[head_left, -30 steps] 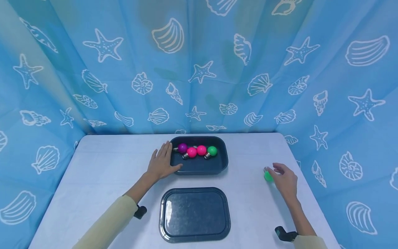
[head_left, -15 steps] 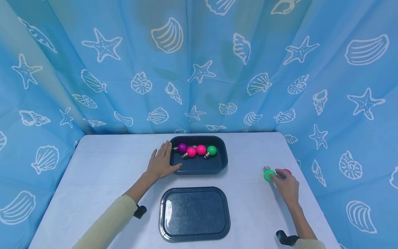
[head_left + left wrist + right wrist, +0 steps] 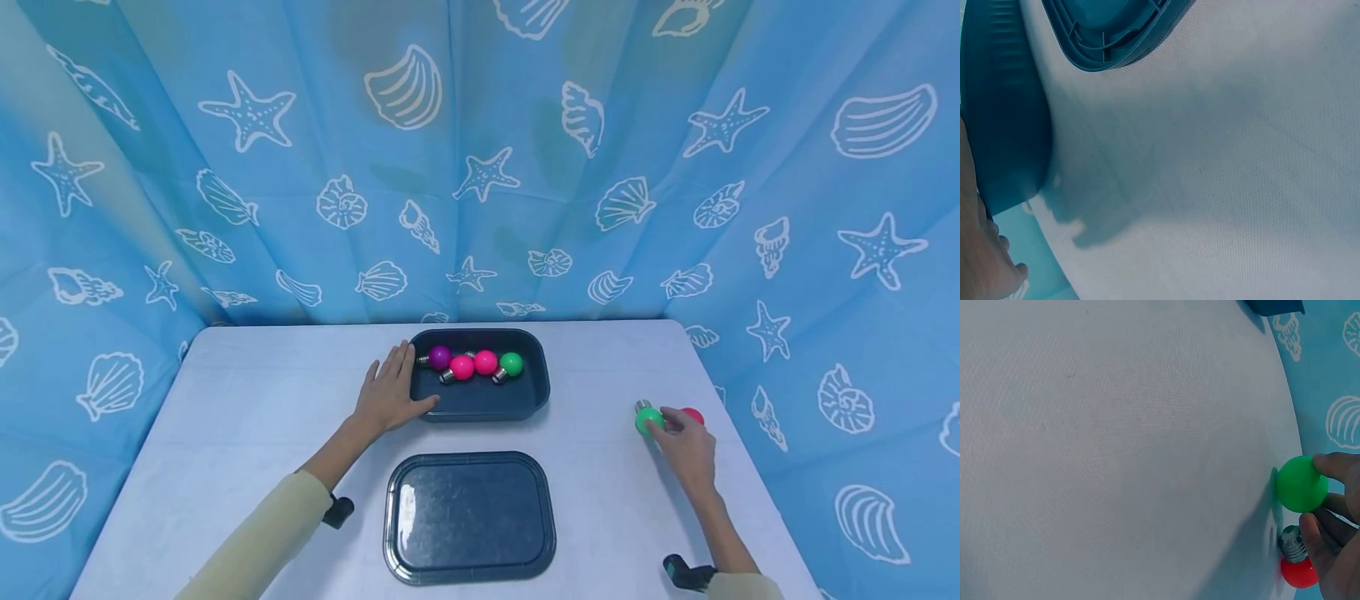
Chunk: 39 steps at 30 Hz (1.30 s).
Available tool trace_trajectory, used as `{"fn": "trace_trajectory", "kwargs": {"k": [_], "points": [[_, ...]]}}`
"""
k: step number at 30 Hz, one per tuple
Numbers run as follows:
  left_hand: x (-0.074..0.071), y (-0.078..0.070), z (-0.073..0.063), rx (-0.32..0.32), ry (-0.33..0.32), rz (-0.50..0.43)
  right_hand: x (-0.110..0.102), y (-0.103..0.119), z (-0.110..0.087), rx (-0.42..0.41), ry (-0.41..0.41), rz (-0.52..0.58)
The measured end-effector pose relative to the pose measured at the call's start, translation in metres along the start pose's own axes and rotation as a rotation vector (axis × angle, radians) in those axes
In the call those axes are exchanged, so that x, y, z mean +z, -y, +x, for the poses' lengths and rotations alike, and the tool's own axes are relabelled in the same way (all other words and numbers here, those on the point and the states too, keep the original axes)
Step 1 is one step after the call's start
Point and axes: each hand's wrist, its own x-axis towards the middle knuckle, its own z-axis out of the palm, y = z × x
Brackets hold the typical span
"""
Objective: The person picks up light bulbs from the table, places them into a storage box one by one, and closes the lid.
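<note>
My left hand point(image 3: 386, 398) lies with straight fingers against the left side of a dark plastic container point(image 3: 480, 415), the thumb over its front left corner. Inside the container lie a purple light bulb point(image 3: 439, 358), two pink light bulbs point(image 3: 462, 367) and a green one point(image 3: 512, 363), all with metal screw bases. At the right of the table, my right hand point(image 3: 690, 450) pinches another green light bulb point(image 3: 1300, 484) by its round globe between thumb and fingers. A red light bulb point(image 3: 1299, 574) lies just beyond that hand, partly covered by it in the head view.
A dark rectangular lid point(image 3: 470, 517) lies in front of the container on the white-covered table point(image 3: 247, 400). A blue curtain point(image 3: 480, 233) printed with seashells hangs behind the table and along both sides.
My right hand has shifted slightly at the green light bulb, and the red light bulb behind it has come into sight. The left hand and container have stayed in place.
</note>
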Motion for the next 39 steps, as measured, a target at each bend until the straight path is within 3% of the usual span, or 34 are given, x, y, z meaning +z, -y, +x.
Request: {"fn": "trace_trajectory", "kwargs": {"k": [8, 15, 20, 25, 33, 39], "points": [[0.001, 0.001, 0.001, 0.0, -0.002, 0.0, 0.005, 0.007, -0.002, -0.01, 0.022, -0.035], [0.0, 0.001, 0.0, 0.003, -0.012, 0.005, 0.013, 0.011, -0.002, -0.069, 0.069, 0.013], [-0.001, 0.001, 0.0, 0.008, -0.014, 0.004, 0.02, 0.013, 0.0, -0.059, 0.112, 0.022], [-0.001, 0.001, 0.0, 0.004, -0.001, -0.003, 0.022, 0.021, 0.003, -0.06, 0.099, 0.033], [0.001, 0.001, 0.0, -0.001, -0.002, -0.009, 0.017, 0.047, 0.005, -0.167, 0.067, 0.068], [0.002, 0.001, 0.001, 0.002, -0.008, -0.005, 0.014, 0.075, 0.005, -0.271, 0.092, 0.109]]}}
